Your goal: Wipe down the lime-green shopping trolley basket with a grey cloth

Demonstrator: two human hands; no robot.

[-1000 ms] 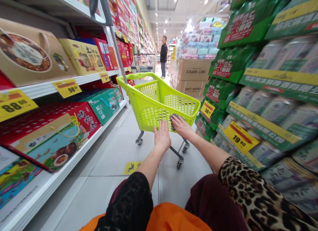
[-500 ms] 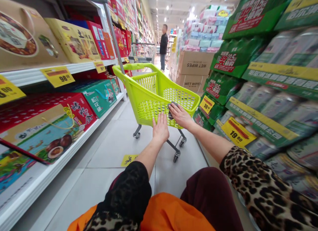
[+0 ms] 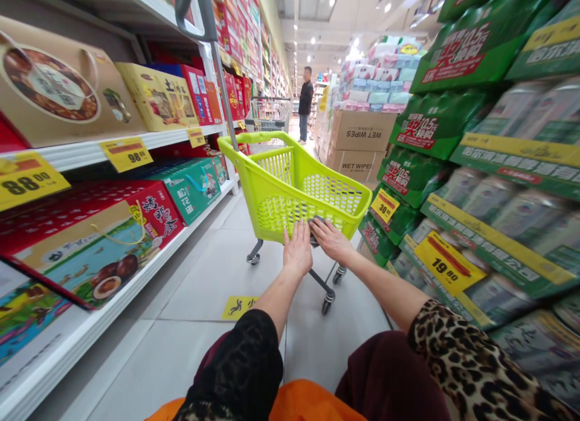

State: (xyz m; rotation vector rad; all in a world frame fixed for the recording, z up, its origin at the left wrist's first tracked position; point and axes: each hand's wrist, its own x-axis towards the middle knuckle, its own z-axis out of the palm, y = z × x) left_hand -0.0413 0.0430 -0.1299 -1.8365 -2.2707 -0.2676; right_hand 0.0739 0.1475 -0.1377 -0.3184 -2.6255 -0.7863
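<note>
A lime green plastic shopping cart (image 3: 290, 179) on small wheels stands in the aisle ahead of me. My left hand (image 3: 298, 250) lies flat against its near mesh wall, fingers stretched upward. Beside it, my right hand (image 3: 330, 240) presses a dark grey cloth (image 3: 316, 223) against the same wall just under the rim, with only a corner of the cloth showing past the fingers. The cart's basket looks empty through the mesh.
Shelves of boxed gift sets with yellow price tags (image 3: 125, 153) run along the left. Stacked green drink packs (image 3: 435, 131) stand on the right. Cardboard wet-wipes boxes (image 3: 362, 131) and a person (image 3: 306, 104) by a metal trolley (image 3: 270, 114) are farther down. A yellow floor sticker (image 3: 239, 307) lies below the cart.
My right hand with the cloth has slid down and left along the cart's wall, closer to my left hand. The left hand stays flat on the mesh.
</note>
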